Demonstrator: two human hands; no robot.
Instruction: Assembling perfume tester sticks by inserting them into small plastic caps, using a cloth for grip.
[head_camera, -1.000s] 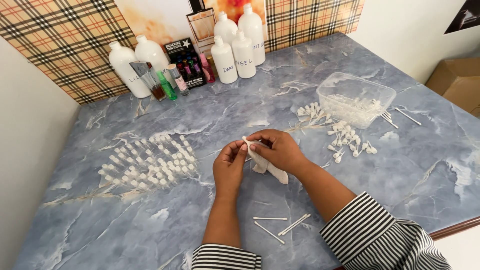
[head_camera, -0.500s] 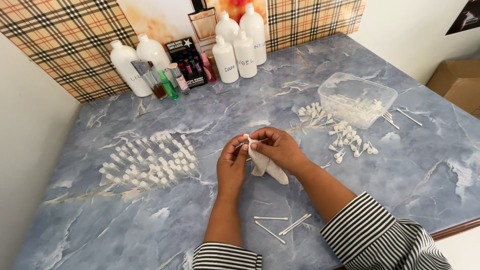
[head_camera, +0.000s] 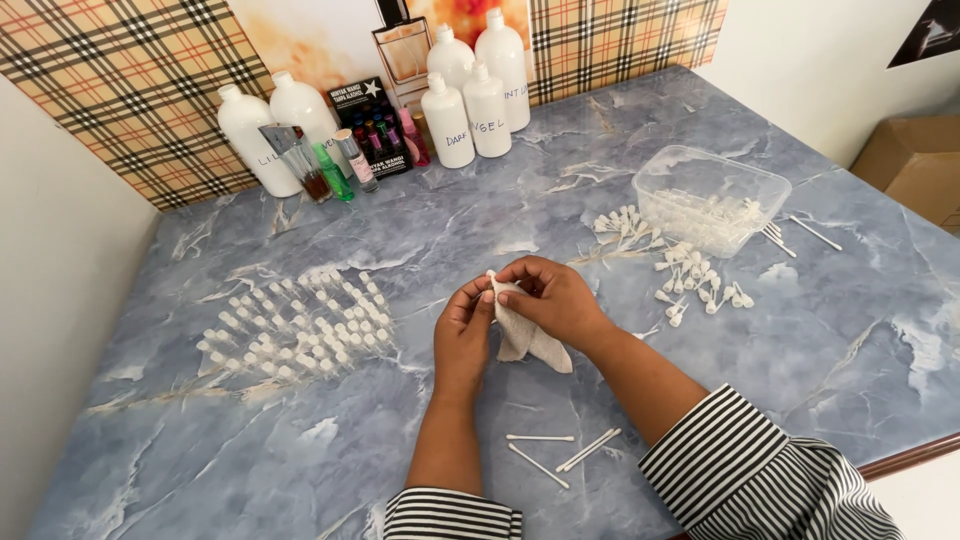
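A: Start with what lies closest to the person. What do you see?

B: A few thin white tubes lie loose on the blue marbled table, near the striped sleeves. Just beyond them both hands meet over the middle of the table.

A: And what are the hands on?

B: A small white cloth. The left hand pinches its top left edge between thumb and fingertips. The right hand curls over it from the right, fingers pressed together at the same top corner. Something small may be wrapped in that corner, but I cannot tell.

A: Which way does the cloth run?

B: Its long axis slants from the pinched top, at the fingertips, down and to the right toward the near side, where the free end rests on the table under the right palm. Both hands touch it; the right covers more of it.

A: What is around them?

B: To the left, rows of small white-capped vials stand in a block, well apart from the hands. To the right and farther off, loose white sprayer tops lie scattered beside a clear plastic tub holding more of them. At the far edge, white bottles and small coloured bottles stand against the checked wall.
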